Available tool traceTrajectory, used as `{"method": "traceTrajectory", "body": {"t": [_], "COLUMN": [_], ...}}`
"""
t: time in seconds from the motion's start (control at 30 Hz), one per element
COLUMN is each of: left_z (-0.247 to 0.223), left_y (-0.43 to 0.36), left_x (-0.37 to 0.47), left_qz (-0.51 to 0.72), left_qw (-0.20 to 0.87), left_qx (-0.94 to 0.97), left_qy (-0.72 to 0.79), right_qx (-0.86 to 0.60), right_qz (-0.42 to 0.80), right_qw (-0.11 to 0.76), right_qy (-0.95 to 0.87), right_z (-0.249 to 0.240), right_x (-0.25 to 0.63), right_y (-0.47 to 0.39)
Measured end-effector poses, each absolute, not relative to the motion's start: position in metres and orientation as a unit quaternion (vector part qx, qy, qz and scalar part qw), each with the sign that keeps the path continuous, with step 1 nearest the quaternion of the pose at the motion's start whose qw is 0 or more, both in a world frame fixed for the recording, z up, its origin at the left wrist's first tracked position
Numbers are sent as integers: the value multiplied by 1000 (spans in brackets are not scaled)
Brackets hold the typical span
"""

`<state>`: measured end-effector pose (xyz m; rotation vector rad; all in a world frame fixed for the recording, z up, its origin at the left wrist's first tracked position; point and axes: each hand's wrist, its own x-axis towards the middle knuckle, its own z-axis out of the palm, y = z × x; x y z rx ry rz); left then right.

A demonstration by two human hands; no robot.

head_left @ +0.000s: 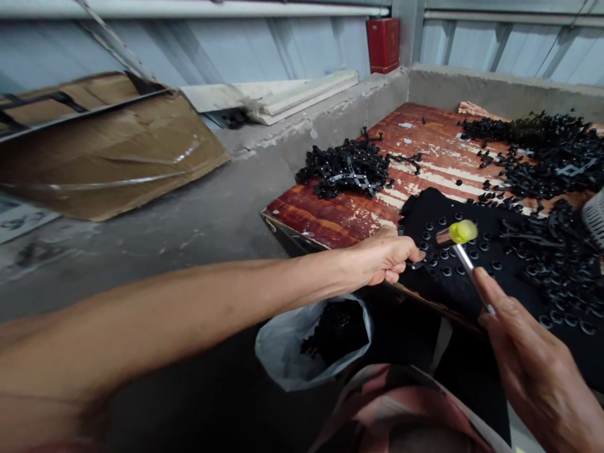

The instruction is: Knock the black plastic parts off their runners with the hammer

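Observation:
My right hand (533, 352) is wrapped round the handle of a small hammer (465, 257) with a metal shaft and a yellow end on its head. The hammer head is over a black mat (431, 207) dotted with several round black pieces (446, 271). Closed in a pinch at the mat's left edge is my left hand (384, 257). A small black part (417, 265) shows at its fingertips, mostly hidden by the fingers.
Piles of black linked plastic parts lie at the table's left (349, 167) and back right (542, 151). Below the worn red-brown table (321, 217) is a white bag (278, 352) holding black parts. Cardboard (117, 151) leans at left, and a white basket (595, 217) stands at right.

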<state>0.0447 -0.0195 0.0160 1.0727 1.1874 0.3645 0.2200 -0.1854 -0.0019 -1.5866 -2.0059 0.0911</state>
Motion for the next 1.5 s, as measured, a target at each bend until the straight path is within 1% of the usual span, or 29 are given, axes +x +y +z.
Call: {"method": "traceTrajectory", "body": {"t": [0.07, 0.13, 0.27, 0.33, 0.43, 0.47, 0.57, 0.7, 0.73, 0.83, 0.87, 0.9, 0.97, 1.03, 1.1, 1.2, 1.3, 1.37, 1.43, 1.5], "left_z": [14, 14, 10, 6, 1, 0, 3, 9, 11, 19, 23, 26, 33, 35, 32, 20, 10, 12, 18, 25], "left_y": [-19, -19, -18, -17, -16, -16, -18, -22, -23, -28, -30, -34, -45, -59, -75, -92, -93, -87, -81, -76], "left_x": [44, 44, 43, 42, 41, 41, 41, 44, 45, 47, 47, 47, 47, 47, 46, 40, 26, 16, 11, 12], "left_qz": [164, 165, 169, 168, 164, 164, 168, 174, 176, 183, 186, 192, 222, 258, 275, 270, 226, 203, 198, 169], "left_qw": [683, 681, 674, 671, 670, 668, 661, 642, 640, 647, 655, 666, 696, 733, 774, 823, 837, 807, 723, 634], "left_qx": [477, 479, 494, 501, 511, 513, 517, 527, 528, 502, 486, 466, 420, 366, 314, 263, 278, 357, 491, 612], "left_qy": [529, 529, 522, 520, 514, 513, 517, 529, 530, 544, 548, 549, 539, 512, 475, 425, 414, 424, 444, 441], "right_qx": [-588, -596, -605, -599, -627, -642, -610, -600, -602, -604, -608, -618, -642, -650, -632, -605, -593, -590, -584, -578], "right_qz": [-5, -18, 70, 78, 44, 44, 108, 72, 74, 115, 126, 140, 201, 304, 400, 440, 451, 459, 473, 483], "right_qw": [324, 341, 305, 323, 367, 357, 305, 369, 370, 337, 340, 355, 413, 485, 537, 561, 565, 561, 548, 539], "right_qy": [-741, -726, -732, -729, -686, -677, -723, -707, -703, -713, -706, -687, -613, -500, -390, -354, -353, -357, -367, -376], "right_z": [5, 7, -1, -2, -2, -2, -6, -11, -12, -13, -13, -14, -15, -16, -17, -17, -15, -13, -12, -11], "right_x": [218, 218, 222, 223, 224, 224, 224, 221, 221, 219, 217, 215, 208, 196, 184, 173, 174, 178, 181, 181], "right_y": [-189, -191, -190, -191, -193, -193, -191, -190, -191, -192, -193, -193, -192, -186, -177, -167, -164, -165, -166, -166]}}
